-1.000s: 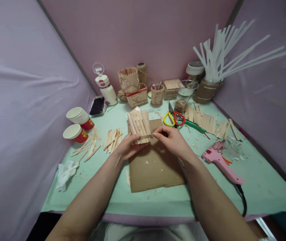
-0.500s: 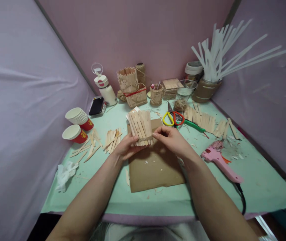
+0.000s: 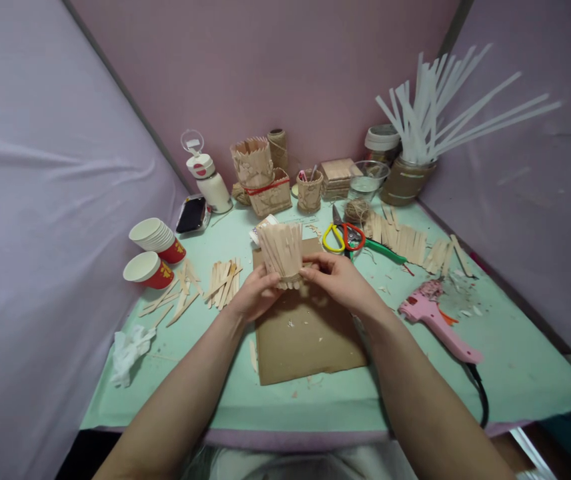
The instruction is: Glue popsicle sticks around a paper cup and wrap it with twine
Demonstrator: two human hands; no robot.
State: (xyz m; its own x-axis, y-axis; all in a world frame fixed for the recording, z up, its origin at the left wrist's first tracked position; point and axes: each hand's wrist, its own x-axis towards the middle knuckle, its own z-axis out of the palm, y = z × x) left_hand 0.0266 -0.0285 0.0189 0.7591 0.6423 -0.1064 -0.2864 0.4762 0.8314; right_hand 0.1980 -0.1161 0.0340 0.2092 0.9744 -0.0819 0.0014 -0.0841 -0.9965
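Observation:
Above a brown cardboard sheet (image 3: 310,350), a cup covered with wooden craft sticks (image 3: 281,252) is held between my two hands. A band of twine (image 3: 290,277) runs around it near its lower end. My left hand (image 3: 256,295) grips the cup from the lower left, thumb on the front. On the lower right, my right hand (image 3: 338,280) is closed, thumb and fingers at the twine band. Whether it also pinches a loose twine end cannot be made out. A white, printed piece (image 3: 264,228) shows behind the sticks' upper left.
Loose craft sticks (image 3: 223,281) and red paper cups (image 3: 150,270) lie left. Scissors (image 3: 344,237), green-handled pliers (image 3: 385,250), a twine ball (image 3: 357,211) and a pink glue gun (image 3: 438,320) are on the right. Finished stick containers (image 3: 269,193) and a bottle (image 3: 213,190) stand behind.
The stick-covered cup has turned a little and stands more upright. My right hand has moved slightly left, onto its lower right side. The whole view has shifted slightly.

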